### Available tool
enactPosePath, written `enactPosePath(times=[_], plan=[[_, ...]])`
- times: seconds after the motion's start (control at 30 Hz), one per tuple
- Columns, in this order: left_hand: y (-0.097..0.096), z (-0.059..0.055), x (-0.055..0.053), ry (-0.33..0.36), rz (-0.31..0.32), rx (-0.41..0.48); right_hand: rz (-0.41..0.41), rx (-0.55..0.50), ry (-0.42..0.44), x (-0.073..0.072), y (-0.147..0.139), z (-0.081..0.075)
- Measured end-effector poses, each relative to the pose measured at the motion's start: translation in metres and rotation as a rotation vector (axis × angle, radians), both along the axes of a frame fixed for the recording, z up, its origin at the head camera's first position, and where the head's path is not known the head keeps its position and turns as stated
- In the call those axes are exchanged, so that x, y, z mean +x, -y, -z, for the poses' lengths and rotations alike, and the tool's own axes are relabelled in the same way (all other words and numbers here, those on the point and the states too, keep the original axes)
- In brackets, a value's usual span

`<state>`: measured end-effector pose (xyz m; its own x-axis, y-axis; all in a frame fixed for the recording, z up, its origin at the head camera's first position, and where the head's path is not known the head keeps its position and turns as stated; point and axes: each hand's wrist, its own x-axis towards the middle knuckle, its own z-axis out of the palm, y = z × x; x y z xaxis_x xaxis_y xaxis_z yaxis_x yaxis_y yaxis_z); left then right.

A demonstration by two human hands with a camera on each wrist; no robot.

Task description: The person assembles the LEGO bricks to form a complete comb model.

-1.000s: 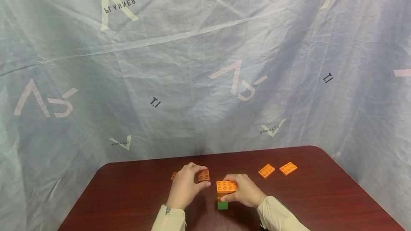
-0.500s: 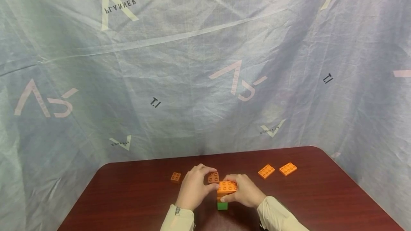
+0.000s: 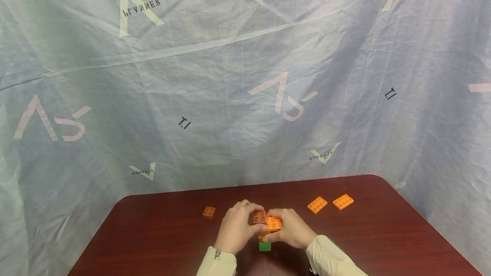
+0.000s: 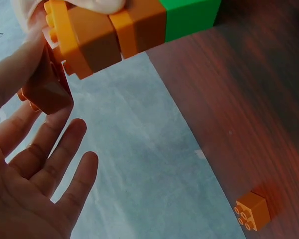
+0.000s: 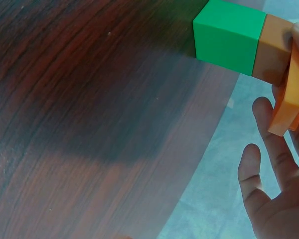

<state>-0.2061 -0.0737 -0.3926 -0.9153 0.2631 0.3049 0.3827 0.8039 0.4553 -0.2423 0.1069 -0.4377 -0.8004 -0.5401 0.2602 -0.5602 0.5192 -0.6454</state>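
A stack of building bricks stands upright on the table, its green brick (image 3: 264,246) at the bottom. Above that come brown bricks (image 4: 142,27) alternating with orange plates, and a studded orange plate (image 3: 274,223) tops it. My right hand (image 3: 293,228) grips the upper stack between thumb and fingers. Between left thumb and fingers I pinch a brown brick (image 3: 259,216) with my left hand (image 3: 237,228). That brick sits over the left end of the top plate, tilted against its studs in the left wrist view; whether it is seated cannot be told.
One loose brown brick (image 3: 209,212) lies on the dark red table (image 3: 161,233) to the left. Two orange plates (image 3: 317,205) lie apart at the back right. Behind the table's far edge hangs a grey printed cloth (image 3: 230,139).
My left hand has carried the brown brick rightward from beside the stack onto the left end of the top orange plate. My right hand has kept its grip on the stack.
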Motion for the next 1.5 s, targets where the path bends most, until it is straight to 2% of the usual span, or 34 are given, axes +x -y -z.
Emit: enactPosePath(times=[0.2,0.8,1.0,1.13,1.27,1.37,1.5], plan=[[-0.004,0.003,-0.001,-0.030,0.006,0.006,0.002,-0.012,0.036,0.000,-0.001,-0.001],[-0.011,0.003,-0.002,-0.033,0.041,-0.008,0.007,-0.031,0.057,-0.001,-0.002,0.000],[-0.010,0.003,-0.002,-0.038,0.010,-0.005,-0.003,-0.025,0.035,0.000,0.000,-0.001],[-0.010,0.001,0.000,-0.056,-0.018,-0.037,-0.010,-0.020,0.031,0.000,0.003,0.000],[-0.011,-0.001,0.002,-0.066,-0.014,-0.070,-0.006,-0.012,0.024,0.000,0.004,0.000],[-0.012,-0.001,0.001,-0.062,-0.009,-0.071,-0.003,-0.008,0.017,0.000,0.003,0.000],[-0.013,0.001,-0.001,-0.023,-0.013,-0.030,0.008,-0.007,0.011,0.000,0.000,0.000]])
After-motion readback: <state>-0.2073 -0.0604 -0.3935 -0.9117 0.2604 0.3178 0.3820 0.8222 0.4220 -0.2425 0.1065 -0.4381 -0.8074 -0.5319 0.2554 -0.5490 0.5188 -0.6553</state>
